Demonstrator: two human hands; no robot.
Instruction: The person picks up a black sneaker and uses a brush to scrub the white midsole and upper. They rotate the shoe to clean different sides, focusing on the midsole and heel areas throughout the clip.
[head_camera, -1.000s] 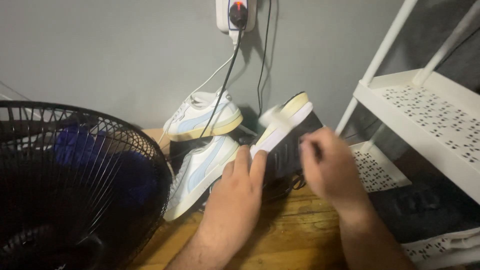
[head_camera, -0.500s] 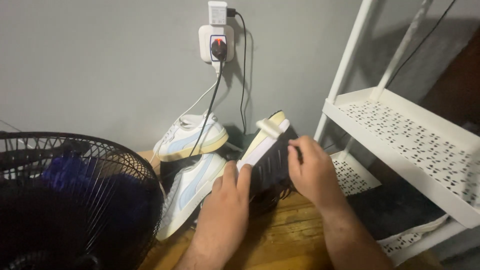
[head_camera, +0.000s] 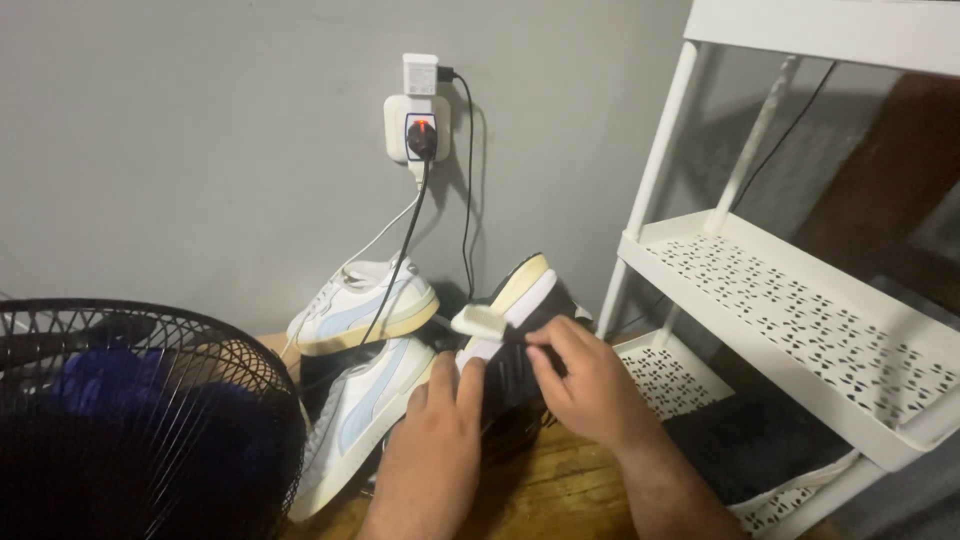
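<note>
Surface: a worn wooden floor is running up to a plain grey wall. On the wall a white socket adapter is showing a red light, and a black cable and a white one are hanging from it down toward the shoes.

Right side: a white metal rack with perforated shelves is standing close to the wall. Its lowest shelf is sitting just beside the person's right hand, and a dark cloth is lying beneath the rack. Left side: the black wire guard of a fan is filling the lower left corner.

Against the wall: two white shoes with pale blue stripes, one resting on top of the other, the lower one tilted with its toe down.

Thing in hand: a black shoe with a white and cream sole is being held tipped up on edge, sole toward the left, just right of the white pair and close to the wall.

Left hand: fingers are lying flat along the sole's edge, steadying it. Right hand: fingers are closed on a small white pad-like object pressed on the sole rim. What the object is, I cannot tell; it is blurred.

Open room: only the floor strip between fan and rack, largely taken up by the forearms.
</note>
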